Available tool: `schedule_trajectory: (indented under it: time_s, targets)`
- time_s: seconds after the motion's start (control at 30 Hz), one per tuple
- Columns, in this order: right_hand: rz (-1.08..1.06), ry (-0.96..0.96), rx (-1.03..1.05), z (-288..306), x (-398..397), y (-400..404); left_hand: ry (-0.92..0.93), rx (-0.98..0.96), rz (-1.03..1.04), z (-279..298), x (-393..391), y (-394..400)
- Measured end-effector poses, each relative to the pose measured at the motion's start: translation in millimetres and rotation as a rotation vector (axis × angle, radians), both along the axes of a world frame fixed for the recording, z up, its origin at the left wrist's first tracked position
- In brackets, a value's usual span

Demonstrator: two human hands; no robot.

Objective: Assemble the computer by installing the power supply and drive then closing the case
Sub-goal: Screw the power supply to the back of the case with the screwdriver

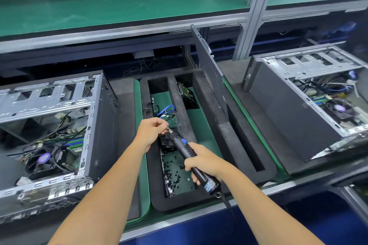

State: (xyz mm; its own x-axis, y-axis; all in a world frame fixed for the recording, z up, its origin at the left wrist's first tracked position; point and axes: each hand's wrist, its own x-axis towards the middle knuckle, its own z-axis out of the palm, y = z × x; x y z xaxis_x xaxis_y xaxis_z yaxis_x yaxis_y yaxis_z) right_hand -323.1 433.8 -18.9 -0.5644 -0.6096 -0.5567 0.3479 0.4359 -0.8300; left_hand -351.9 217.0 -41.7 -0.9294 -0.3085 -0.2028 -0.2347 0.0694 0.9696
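Note:
My right hand (pixel 203 160) is shut on a black electric screwdriver (pixel 182 142) with a blue label, held slantwise over the black foam tray (pixel 211 125). My left hand (pixel 152 132) pinches something small, probably a screw, at the screwdriver's tip. Several black screws (pixel 175 175) lie loose in the tray's near compartment. A hard drive (pixel 187 94) leans in the tray's far slot, beside a blue cable (pixel 166 110). An open computer case (pixel 49 135) lies on its side to the left. A dark side panel (pixel 211 69) stands upright in the tray.
A second open case (pixel 310 105) lies at the right, past the tray. A green-topped shelf (pixel 119 6) on an aluminium frame runs above the work line. The screwdriver's cord (pixel 227 203) hangs over the front edge of the bench.

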Motion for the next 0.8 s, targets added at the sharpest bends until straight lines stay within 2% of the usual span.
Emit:
schedule_trajectory:
  time_s: [0.17,0.33,0.57,0.8]
  targets:
    - [0.007,-0.015,0.0,0,-1,1,0.005,-0.14,-0.104,3,-2,-5]
    - [0.001,-0.03,-0.002,2,-3,4,-0.03,-0.12,-0.136,-1,-5,-6]
    - [0.015,-0.031,0.021,4,-5,8,-0.092,0.031,-0.091,-5,-8,-1]
    - [-0.024,-0.013,-0.007,-1,-3,0,-0.271,0.386,-0.038,1,-13,0]
